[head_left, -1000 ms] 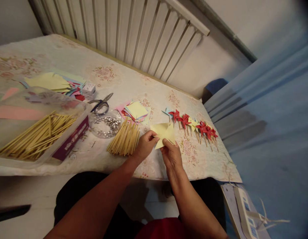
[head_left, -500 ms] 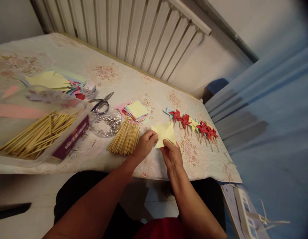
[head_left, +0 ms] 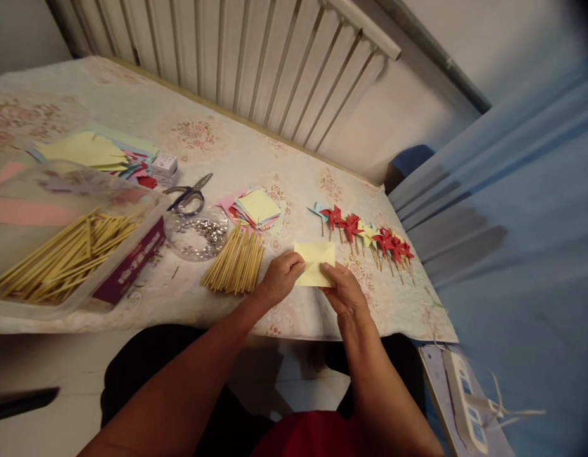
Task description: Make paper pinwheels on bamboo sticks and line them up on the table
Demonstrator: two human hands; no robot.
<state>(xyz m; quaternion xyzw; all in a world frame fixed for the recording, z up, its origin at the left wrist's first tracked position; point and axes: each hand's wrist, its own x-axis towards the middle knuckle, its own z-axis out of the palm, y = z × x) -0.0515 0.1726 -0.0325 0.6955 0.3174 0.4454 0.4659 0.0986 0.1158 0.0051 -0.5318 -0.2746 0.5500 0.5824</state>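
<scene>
A pale yellow paper square [head_left: 315,263] is held just above the near edge of the table. My left hand [head_left: 279,277] pinches its left side with thumb and fingers closed. My right hand [head_left: 346,293] grips its lower right edge, fingers closed on it. A loose bundle of wooden sticks [head_left: 235,262] lies just left of my left hand. Beyond the paper, a row of finished red and yellow paper pinwheels [head_left: 366,236] lies on the cloth.
A stack of coloured paper squares [head_left: 257,209], scissors [head_left: 189,193], a clear dish of silver pins [head_left: 201,233] and a clear box of sticks [head_left: 60,254] sit to the left. More paper sheets [head_left: 91,152] lie farther left. A radiator [head_left: 236,57] stands behind; a power strip [head_left: 465,400] lies lower right.
The yellow paper has been turned and lowered, now showing as a flatter rectangle. My right hand shifted a little to the right along its edge. The view drifted slightly.
</scene>
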